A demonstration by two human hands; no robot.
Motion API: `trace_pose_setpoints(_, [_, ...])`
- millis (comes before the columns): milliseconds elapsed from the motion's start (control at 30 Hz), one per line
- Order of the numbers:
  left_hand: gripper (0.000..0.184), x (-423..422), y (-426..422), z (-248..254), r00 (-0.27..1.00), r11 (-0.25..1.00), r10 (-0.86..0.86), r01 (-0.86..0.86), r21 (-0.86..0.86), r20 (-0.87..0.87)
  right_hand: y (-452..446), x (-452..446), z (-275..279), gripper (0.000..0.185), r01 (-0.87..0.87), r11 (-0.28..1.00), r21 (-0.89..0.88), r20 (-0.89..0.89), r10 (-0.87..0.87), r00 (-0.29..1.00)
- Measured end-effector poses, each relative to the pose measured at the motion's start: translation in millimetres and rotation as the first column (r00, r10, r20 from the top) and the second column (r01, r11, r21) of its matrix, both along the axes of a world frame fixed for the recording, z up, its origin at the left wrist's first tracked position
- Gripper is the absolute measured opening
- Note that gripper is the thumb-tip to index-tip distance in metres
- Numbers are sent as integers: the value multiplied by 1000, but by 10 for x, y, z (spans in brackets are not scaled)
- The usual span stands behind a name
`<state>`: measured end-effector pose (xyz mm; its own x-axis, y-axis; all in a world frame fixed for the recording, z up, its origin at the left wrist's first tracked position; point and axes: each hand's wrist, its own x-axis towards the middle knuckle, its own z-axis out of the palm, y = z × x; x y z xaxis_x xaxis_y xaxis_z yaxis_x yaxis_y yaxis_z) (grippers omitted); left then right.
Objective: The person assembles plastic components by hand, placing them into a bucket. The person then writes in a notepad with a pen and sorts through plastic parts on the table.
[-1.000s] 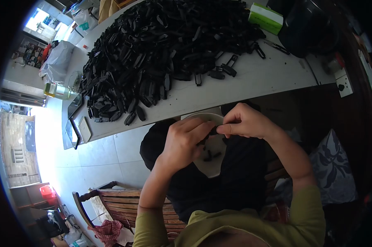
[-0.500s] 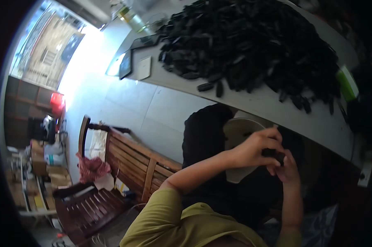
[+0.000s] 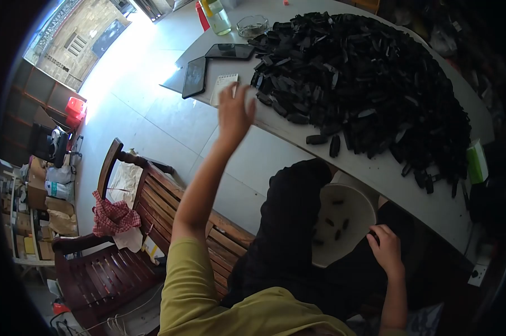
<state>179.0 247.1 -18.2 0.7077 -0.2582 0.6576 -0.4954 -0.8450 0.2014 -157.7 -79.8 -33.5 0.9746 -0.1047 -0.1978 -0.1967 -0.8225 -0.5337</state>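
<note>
My left hand [image 3: 235, 115] is stretched out over the table's front edge, fingers apart and slightly blurred, overlapping a small notepad [image 3: 224, 83]; it holds nothing. My right hand [image 3: 385, 247] is beside the rim of a pale bucket [image 3: 351, 193], its fingers bent and partly turned away, so whether it holds anything does not show. Several small black pieces [image 3: 345, 224] lie inside the bucket, which stands by my dark-trousered leg. A large heap of black plastic parts [image 3: 365, 95] covers much of the table [image 3: 281, 124], with two loose parts [image 3: 335, 146] near the front edge.
Two dark phones or tablets [image 3: 195, 77] lie left of the heap, near a glass ashtray [image 3: 252, 26] and a bottle [image 3: 215, 17]. A green box [image 3: 477, 162] stands at the right. Wooden bench [image 3: 163, 201] and chair [image 3: 104, 277] are at the left.
My hands, together over the bucket before, are now apart; the left has moved to the notepad and opened. The dark piece between them no longer shows. The view has turned left.
</note>
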Motion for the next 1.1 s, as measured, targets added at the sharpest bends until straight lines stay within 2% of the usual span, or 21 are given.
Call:
trace_pose_setpoints(33, [40,238,132,-30,992,991,120,-122,61,36,6,9,35,22,2,999,-40,18,-1,1000])
trace_pose_setpoints(100, [46,507,252,-26,952,955,282,-267,128,-119,22,4,119,22,12,996,-85,33,-10,999])
trace_pose_setpoints(133, [57,583,278,10,893,934,343,-293,202,-290,34,-12,168,21,11,996,-92,26,-8,1000])
trace_pose_setpoints(167, [57,608,278,73,894,937,337,-286,202,-296,50,-40,206,21,9,995,-97,16,-7,1000])
trace_pose_setpoints(233, [67,657,284,118,771,913,391,-255,319,-502,46,-134,256,20,23,994,-107,-8,-24,1000])
trace_pose_setpoints(267, [70,714,318,103,788,932,354,-254,258,-503,37,-175,277,20,29,993,-118,-21,-31,999])
trace_pose_setpoints(367, [69,856,429,76,786,945,298,-160,286,-542,33,-265,339,19,90,993,-82,-49,-94,994])
trace_pose_setpoints(533, [62,1028,383,42,722,911,406,-273,308,-561,50,-240,365,18,101,992,-75,-65,-106,992])
trace_pose_setpoints(600, [59,1132,363,44,804,937,326,-207,280,-497,61,-188,361,18,89,992,-93,-76,-96,992])
trace_pose_setpoints(767, [82,1564,309,114,691,934,342,-175,311,-637,52,-54,263,18,56,978,-199,-101,-77,992])
trace_pose_setpoints(867, [84,1708,348,35,723,963,262,-153,222,-639,86,-6,202,17,15,961,-277,-70,-36,997])
trace_pose_setpoints(933, [90,1812,371,-61,725,960,262,-126,251,-637,104,15,156,16,-12,947,-321,-53,-6,999])
trace_pose_setpoints(1000, [96,1843,371,-115,793,970,222,-118,214,-568,107,29,112,16,-49,917,-396,-69,23,997])
trace_pose_setpoints(1100, [99,1887,358,-123,787,967,234,-129,218,-571,89,47,54,16,-67,898,-435,-96,28,995])
